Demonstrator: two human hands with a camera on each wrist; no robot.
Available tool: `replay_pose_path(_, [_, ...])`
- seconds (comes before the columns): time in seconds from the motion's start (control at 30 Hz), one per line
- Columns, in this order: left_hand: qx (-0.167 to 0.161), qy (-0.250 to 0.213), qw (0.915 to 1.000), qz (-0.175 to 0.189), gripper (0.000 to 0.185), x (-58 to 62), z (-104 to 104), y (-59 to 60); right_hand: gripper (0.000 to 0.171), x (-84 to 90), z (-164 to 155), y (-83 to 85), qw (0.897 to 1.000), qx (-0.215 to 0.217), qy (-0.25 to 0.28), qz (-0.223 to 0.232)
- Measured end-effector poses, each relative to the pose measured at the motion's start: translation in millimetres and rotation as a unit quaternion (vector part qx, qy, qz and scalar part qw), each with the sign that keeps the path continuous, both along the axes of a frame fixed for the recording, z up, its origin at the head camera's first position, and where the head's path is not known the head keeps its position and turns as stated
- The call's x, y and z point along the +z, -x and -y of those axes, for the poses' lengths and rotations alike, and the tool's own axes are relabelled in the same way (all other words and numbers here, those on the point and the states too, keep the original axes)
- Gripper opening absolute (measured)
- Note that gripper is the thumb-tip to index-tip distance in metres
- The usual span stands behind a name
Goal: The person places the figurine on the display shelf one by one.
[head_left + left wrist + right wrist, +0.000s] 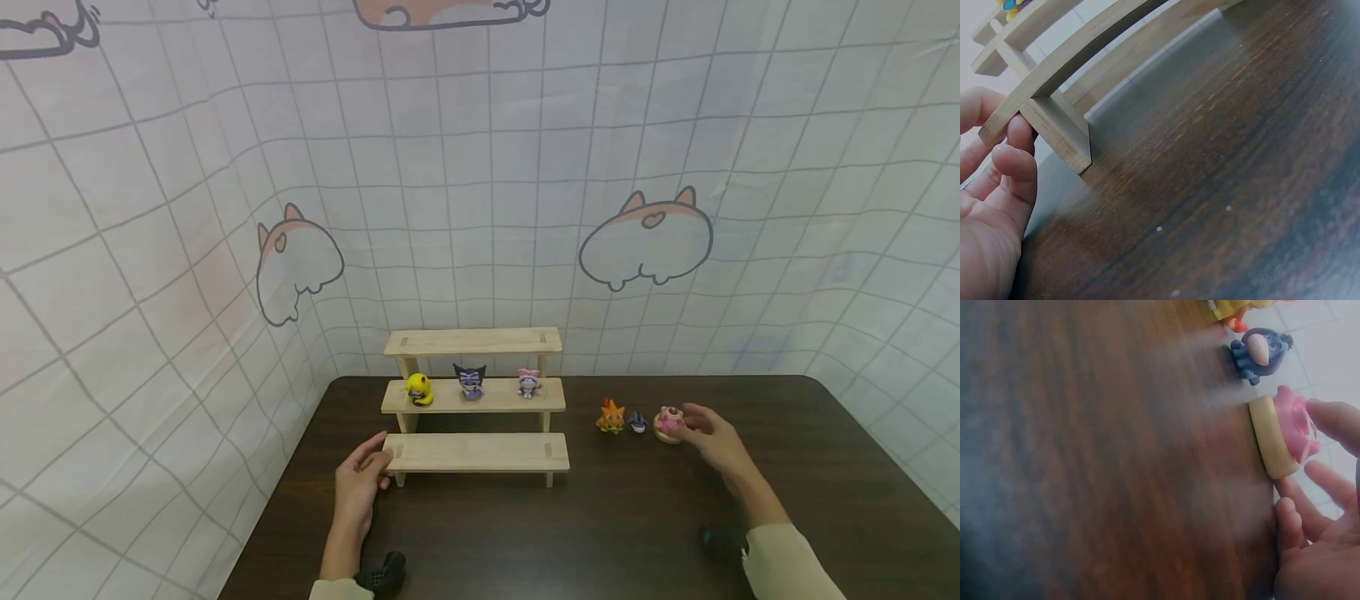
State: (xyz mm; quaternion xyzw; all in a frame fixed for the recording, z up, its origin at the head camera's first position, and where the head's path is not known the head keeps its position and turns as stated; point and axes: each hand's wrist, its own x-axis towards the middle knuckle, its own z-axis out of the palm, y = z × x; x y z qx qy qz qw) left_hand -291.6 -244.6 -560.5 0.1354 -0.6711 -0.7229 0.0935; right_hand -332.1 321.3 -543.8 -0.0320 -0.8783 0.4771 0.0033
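Note:
In the head view my left hand (pixel 357 483) grips the left end of the lowest tier of a wooden three-tier display stand (pixel 480 452). From the left wrist view, the fingers (pixel 1019 134) curl around the board's end beside its leg (pixel 1057 134). At the right, my right hand (pixel 716 442) pinches a pink figurine (pixel 670 422) on a round cream base. The right wrist view has the thumb at one side of the pink body (pixel 1291 425) and fingertips at the other, the base standing on the table. A blue-grey donkey figurine (pixel 1262 355) stands beside it.
The middle tier holds a yellow figurine (pixel 419 389), a black-and-purple figurine (pixel 470 382) and a pink-and-lilac figurine (pixel 528 383). An orange figurine (pixel 611 416) stands right of the stand on the dark wooden table (pixel 540 542). A white grid-patterned curtain (pixel 480 208) surrounds the table.

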Motion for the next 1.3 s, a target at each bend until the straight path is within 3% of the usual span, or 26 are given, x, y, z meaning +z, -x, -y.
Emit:
replay_pose_path(0.4, [0.001, 0.001, 1.0, 0.002, 0.041, 1.2, 0, -0.5, 0.079, 1.1, 0, 7.2, 0.999, 0.025, -0.027, 0.019])
replay_pose_path(0.73, [-0.004, 0.002, 1.0, -0.002, 0.041, -0.1, 1, -0.5, 0.08, -1.1, 1, 9.5, 0.998, 0.021, -0.054, 0.019])
replay_pose_path(1.3, [-0.001, 0.0, 1.0, -0.002, 0.042, -0.1, 1, 0.3, 0.076, -5.1, 5, 8.1, 0.999, -0.015, -0.026, 0.017])
